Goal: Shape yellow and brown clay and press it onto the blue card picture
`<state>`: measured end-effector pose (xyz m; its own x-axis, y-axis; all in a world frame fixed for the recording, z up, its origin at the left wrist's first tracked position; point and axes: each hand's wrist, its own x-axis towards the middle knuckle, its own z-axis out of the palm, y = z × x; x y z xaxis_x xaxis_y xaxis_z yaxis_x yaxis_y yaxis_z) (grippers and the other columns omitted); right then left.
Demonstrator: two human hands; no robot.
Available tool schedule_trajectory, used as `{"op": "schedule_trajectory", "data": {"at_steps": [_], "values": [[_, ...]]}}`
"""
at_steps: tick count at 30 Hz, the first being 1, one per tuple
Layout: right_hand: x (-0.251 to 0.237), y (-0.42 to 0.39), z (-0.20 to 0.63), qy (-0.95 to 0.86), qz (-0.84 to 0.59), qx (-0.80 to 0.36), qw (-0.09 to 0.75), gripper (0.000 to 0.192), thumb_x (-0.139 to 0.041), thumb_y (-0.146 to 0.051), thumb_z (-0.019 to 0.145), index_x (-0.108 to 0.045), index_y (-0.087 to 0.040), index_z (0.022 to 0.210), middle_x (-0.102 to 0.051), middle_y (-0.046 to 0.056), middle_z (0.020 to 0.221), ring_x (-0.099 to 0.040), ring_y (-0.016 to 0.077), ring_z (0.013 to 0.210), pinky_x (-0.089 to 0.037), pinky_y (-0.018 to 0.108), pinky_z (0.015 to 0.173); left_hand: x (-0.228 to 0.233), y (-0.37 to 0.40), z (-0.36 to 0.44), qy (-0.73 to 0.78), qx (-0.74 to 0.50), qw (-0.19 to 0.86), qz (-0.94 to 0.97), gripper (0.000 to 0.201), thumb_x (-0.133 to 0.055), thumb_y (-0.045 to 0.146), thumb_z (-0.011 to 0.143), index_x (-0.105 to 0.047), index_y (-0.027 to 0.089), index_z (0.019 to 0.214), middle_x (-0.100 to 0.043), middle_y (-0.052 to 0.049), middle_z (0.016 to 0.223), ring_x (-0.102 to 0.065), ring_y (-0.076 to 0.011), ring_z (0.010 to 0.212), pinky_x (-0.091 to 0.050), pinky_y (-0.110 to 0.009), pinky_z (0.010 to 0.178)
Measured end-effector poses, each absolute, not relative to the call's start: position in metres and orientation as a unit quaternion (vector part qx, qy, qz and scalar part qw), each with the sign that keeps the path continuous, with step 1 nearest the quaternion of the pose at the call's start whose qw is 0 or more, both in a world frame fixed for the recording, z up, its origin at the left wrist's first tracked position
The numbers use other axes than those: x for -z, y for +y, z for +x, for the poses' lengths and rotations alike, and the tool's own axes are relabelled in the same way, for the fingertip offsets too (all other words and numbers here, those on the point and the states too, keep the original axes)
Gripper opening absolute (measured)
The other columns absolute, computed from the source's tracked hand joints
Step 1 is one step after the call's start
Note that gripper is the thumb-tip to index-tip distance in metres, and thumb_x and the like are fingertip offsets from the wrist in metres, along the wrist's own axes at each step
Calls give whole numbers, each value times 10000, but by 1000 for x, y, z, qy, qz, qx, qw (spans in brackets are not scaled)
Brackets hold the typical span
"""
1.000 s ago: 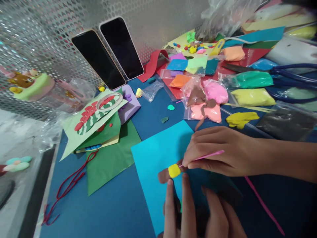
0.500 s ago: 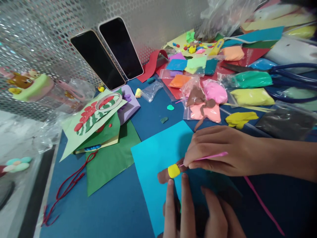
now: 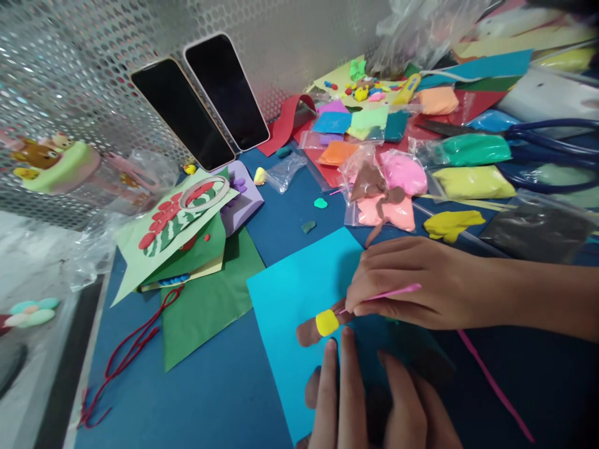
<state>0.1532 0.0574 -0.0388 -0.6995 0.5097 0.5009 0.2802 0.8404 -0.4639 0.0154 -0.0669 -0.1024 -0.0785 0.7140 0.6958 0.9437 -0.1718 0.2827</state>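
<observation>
My right hand (image 3: 416, 284) grips a thin pink modelling tool (image 3: 390, 292), its tip at a brown clay strip (image 3: 309, 333) with a yellow clay piece (image 3: 327, 322) on top. The clay lies on a light blue paper sheet (image 3: 299, 287). My left hand (image 3: 369, 405) rests flat on the sheet just below the clay, fingers stretched out and fingertips close to the yellow piece. It holds nothing.
Two dark phones (image 3: 201, 103) lean on a perforated metal wall. Green paper sheets (image 3: 206, 299) with a red and green clay picture (image 3: 173, 218) lie left. Bags of coloured clay (image 3: 393, 187), blue scissors (image 3: 538, 143) and a red string (image 3: 131, 349) surround the blue mat.
My left fingertips have slid slightly up toward the yellow piece. The right hand and its tool have barely shifted.
</observation>
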Motion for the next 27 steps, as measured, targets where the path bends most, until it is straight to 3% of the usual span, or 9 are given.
{"op": "schedule_trajectory", "data": {"at_steps": [12, 16, 21, 27], "values": [[41, 59, 156, -905, -219, -186, 314, 177, -424, -168, 988, -575, -177, 895, -688, 19, 812, -610, 128, 765, -461, 229, 705, 104, -68, 23, -614, 355, 160, -687, 96, -659, 294, 754, -654, 289, 849, -684, 7, 803, -672, -290, 965, -527, -469, 875], [39, 60, 158, -904, -221, -190, 313, 167, -421, -163, 987, -557, -201, 898, -685, 8, 809, -615, 125, 785, -475, 227, 726, 104, -69, 30, -652, 411, 129, -624, 75, -595, 242, 776, -656, 286, 776, -682, 12, 729, -678, -298, 954, -490, -509, 911], [37, 60, 161, -899, -223, -207, 316, 155, -419, -141, 977, -531, -209, 894, -663, -10, 759, -622, 103, 812, -480, 208, 776, 104, -66, 30, -639, 409, 115, -641, 91, -586, 245, 776, -664, 290, 768, -682, 17, 696, -683, -272, 939, -494, -466, 910], [39, 60, 161, -898, -217, -215, 317, 149, -436, -116, 964, -532, -206, 892, -664, 2, 767, -636, 109, 844, -478, 209, 769, 98, -59, 33, -650, 441, 124, -606, 119, -573, 255, 803, -649, 267, 712, -693, -20, 914, -684, -273, 890, -511, -458, 849]]}}
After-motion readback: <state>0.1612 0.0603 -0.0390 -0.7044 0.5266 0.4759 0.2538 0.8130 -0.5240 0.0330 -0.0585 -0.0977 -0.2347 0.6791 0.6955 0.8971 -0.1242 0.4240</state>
